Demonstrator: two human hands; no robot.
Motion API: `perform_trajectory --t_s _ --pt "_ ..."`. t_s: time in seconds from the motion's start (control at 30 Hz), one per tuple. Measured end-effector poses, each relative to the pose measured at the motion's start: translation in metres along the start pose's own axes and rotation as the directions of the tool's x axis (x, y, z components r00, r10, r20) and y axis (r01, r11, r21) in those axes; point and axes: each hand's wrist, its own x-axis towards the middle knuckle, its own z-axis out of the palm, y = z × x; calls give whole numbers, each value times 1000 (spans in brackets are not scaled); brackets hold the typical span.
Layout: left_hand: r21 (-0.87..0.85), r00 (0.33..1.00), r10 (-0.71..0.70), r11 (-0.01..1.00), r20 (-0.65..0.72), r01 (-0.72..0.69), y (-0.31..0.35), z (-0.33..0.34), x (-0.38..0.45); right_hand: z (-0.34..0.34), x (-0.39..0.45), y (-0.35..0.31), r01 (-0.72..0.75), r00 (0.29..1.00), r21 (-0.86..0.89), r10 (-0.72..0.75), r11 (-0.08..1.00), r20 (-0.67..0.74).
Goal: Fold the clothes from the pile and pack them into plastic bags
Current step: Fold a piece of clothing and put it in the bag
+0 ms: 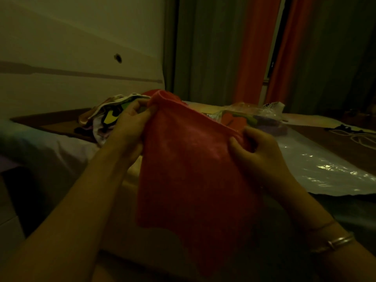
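Observation:
A red garment hangs in front of me over the bed, held up by its top edge. My left hand pinches the upper left corner, fingers curled into the cloth. My right hand grips the upper right corner. Behind the left hand lies the pile of mixed clothes, white, yellow and dark. A flat clear plastic bag lies on the bed to the right. Farther back, another plastic bag holds colourful folded clothes.
The room is dim. A pale headboard or wall rises behind the pile. Grey and orange curtains hang at the back. The bed cover stretches right, with a dark patterned item at its far edge.

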Motion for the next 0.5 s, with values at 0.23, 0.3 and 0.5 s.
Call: perform_trajectory --t_s 0.23,0.3,0.5 --pt "223 985 -70 969 -157 104 -25 -18 7 0 -7 41 -24 872 -372 201 928 445" --pt "281 978 -87 950 -190 139 -31 -22 11 -1 -5 42 -39 876 -420 233 907 422" --pt "390 948 -212 873 -237 292 -46 -31 23 -6 -3 48 -134 947 -403 238 905 218"
